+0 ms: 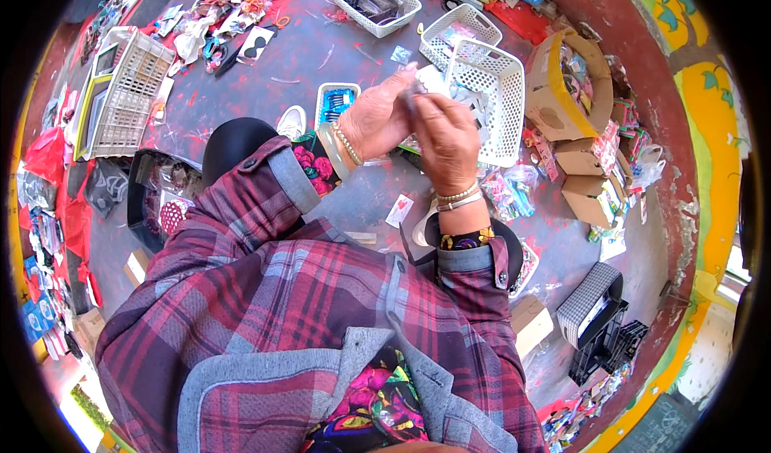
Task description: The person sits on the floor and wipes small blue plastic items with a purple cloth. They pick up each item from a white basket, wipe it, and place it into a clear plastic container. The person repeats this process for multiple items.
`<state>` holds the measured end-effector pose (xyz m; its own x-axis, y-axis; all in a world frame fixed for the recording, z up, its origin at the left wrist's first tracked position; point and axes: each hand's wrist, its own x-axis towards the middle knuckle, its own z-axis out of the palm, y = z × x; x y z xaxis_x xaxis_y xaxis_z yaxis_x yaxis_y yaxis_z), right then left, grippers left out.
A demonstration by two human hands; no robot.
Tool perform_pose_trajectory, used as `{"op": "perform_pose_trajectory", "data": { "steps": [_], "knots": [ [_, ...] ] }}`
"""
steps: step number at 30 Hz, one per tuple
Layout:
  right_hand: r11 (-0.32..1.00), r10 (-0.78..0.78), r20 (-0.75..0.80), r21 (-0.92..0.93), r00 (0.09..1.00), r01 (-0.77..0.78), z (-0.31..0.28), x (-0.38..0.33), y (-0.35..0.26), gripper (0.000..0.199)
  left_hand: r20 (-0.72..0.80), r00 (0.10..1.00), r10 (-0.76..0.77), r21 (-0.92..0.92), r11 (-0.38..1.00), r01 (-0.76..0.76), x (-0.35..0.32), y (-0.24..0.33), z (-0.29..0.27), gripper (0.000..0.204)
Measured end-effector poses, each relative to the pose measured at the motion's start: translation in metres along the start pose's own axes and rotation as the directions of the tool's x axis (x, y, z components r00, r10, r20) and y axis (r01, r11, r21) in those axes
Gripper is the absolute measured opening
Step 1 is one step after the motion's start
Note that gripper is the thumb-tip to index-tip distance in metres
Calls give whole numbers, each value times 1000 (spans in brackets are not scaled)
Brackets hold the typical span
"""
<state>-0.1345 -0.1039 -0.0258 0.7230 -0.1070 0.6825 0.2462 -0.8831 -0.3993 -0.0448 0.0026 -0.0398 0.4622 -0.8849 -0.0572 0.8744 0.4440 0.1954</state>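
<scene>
Two hands, left (376,124) and right (446,141), pinch our small clear packet (414,90) above the white basket (485,99); a loose pinch could drop it among the clutter.

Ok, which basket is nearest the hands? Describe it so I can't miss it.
Start at the open cardboard box on the right of the dark floor. Just left of it, behind the right hand, sits a white lattice basket. Unlike its neighbours, it is tipped up on edge.

Small clear packet (415,91) pinched betw. both hands, above table
</scene>
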Motion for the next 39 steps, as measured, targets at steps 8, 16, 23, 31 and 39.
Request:
{"op": "perform_pose_trajectory", "data": {
  "steps": [8,16,23,31,39],
  "knots": [
    [43,783,225,910,580,-412,-39,3,23,34,-133,988,83,133,989,-65,4,8,2,34],
    [995,102,23,-11,995,-101,6,-3,-1,39,-98,990,-97,755,641,137,-9,1,1,43],
    [789,603,-80,207,794,-578,0,-28,55,35,23,990,-138,265,956,127,-11,14,0,50],
    [139,817,314,708,484,-693,-12,-16,20,39,-488,841,234,651,740,172,-14,76,-117,34],
    [120,757,444,626,479,-771,-6,-9,4,37,-430,663,613,713,-220,666,-29,81,-239,24]
  ]
}}
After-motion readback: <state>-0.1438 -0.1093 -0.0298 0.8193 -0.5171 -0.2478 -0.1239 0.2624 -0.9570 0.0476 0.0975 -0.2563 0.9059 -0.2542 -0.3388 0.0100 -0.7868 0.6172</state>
